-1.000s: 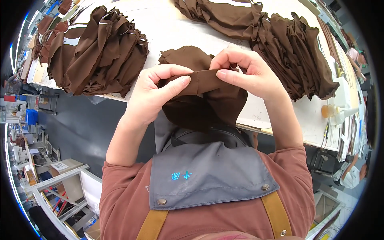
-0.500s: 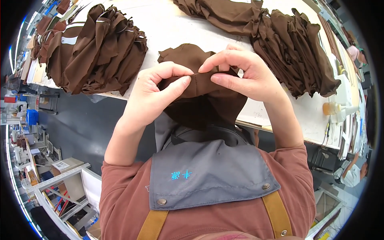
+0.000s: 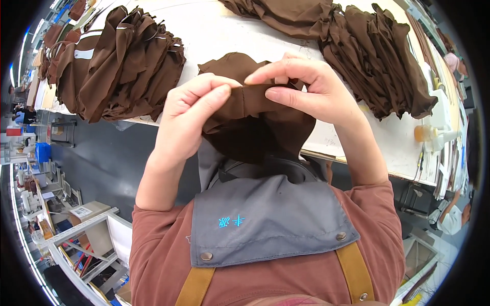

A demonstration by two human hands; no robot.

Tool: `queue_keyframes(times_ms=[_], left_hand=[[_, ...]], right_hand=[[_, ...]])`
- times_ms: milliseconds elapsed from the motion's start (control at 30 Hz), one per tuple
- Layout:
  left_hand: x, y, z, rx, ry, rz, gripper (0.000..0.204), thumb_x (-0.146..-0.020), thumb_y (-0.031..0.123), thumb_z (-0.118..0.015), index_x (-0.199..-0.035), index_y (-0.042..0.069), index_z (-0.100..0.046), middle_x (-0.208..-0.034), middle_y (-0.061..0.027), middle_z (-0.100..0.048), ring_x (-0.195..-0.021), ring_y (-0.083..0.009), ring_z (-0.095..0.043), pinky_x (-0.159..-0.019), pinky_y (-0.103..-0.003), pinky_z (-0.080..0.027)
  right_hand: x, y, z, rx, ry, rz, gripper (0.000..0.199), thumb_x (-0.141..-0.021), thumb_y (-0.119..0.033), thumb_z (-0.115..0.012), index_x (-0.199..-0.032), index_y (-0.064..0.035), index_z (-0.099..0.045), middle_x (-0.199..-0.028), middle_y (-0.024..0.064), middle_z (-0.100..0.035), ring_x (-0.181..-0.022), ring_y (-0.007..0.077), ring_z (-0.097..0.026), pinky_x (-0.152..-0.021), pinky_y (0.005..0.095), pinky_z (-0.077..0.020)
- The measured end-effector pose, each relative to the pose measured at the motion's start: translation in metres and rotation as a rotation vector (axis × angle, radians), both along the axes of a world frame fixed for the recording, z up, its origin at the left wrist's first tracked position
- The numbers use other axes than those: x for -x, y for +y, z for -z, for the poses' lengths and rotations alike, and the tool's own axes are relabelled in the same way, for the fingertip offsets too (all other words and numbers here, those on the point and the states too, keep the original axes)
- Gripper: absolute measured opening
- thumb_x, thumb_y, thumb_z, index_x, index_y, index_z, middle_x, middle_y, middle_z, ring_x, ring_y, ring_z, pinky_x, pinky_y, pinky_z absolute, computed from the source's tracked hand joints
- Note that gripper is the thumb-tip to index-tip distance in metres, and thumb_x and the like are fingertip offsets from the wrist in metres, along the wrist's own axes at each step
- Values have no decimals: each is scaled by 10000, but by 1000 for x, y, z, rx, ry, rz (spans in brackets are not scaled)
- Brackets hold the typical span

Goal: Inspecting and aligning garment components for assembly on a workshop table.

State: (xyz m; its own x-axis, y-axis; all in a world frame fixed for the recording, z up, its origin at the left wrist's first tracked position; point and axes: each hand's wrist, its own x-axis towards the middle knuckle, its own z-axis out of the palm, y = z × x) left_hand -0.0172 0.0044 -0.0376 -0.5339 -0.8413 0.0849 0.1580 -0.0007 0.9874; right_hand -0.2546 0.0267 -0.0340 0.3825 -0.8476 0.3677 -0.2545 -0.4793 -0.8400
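Between my hands a brown fabric piece [image 3: 265,130] is stretched at its upper edge, with a stitched seam running down at the middle. My left hand [image 3: 191,109] pinches that edge left of the seam between thumb and forefinger. On the other side, my right hand [image 3: 306,89] grips the edge with thumb and fingers, its forefinger tip close to the seam. The lower part of the cloth hangs in dark folds over my lap, and its far part rests at the table's near edge.
A pile of brown garments [image 3: 120,66] with white labels lies on the white table [image 3: 204,30] at left. Another brown stack [image 3: 377,61] is at right, joined by more cloth at the back. A small bottle with amber liquid [image 3: 424,133] stands at the right edge.
Both hands and the held edge have shifted slightly left and up. The pinch on the cloth continues on both sides of the seam.
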Motion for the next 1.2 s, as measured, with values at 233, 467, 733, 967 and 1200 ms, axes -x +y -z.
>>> queue_keyframes(times_ms=[233, 467, 733, 967, 1200], left_hand=[[-6, -3, -1, -90, 75, 65, 256, -963, 125, -498, -1075, -42, -657, -976, -59, -677, -894, -91, -610, -806, -231, -470], [-1, -1, -6, -89, 55, 57, 258, -968, 121, -491, -1080, -44, -655, -980, -61, -677, -897, -94, -617, -810, -234, -479], [3, 4, -6, -29, -103, -51, 169, -887, 43, -652, -1053, 8, -663, -828, 49, -607, -715, 4, -488, -625, -154, -386], [3, 7, -8, 33, -217, -23, 99, -882, 10, -644, -979, -1, -631, -879, 31, -609, -782, -14, -523, -715, -167, -419], [2, 5, -2, 30, -178, 7, 61, -890, 51, -660, -937, 15, -646, -808, 59, -585, -709, 1, -473, -619, -158, -377]], right_hand=[[4, -4, 6, -80, -107, -40, 299, -847, -100, -685, -1141, -80, -633, -728, -69, -455, -664, 28, -406, -592, 194, -325], [7, -1, 2, -136, -76, -37, 298, -829, -88, -690, -1116, -41, -626, -971, -57, -552, -744, 43, -427, -663, 193, -345], [5, -2, 5, -175, -108, -53, 253, -835, -75, -692, -1082, -50, -643, -914, -63, -564, -682, 31, -391, -606, 194, -321], [-1, -1, 6, -155, -56, -23, 186, -867, -142, -704, -1046, -89, -711, -590, -88, -412, -554, 14, -400, -510, 206, -335], [-3, 0, 7, -201, -94, -75, 136, -881, -100, -680, -1004, -65, -725, -730, -52, -613, -650, 6, -525, -572, 193, -423]])
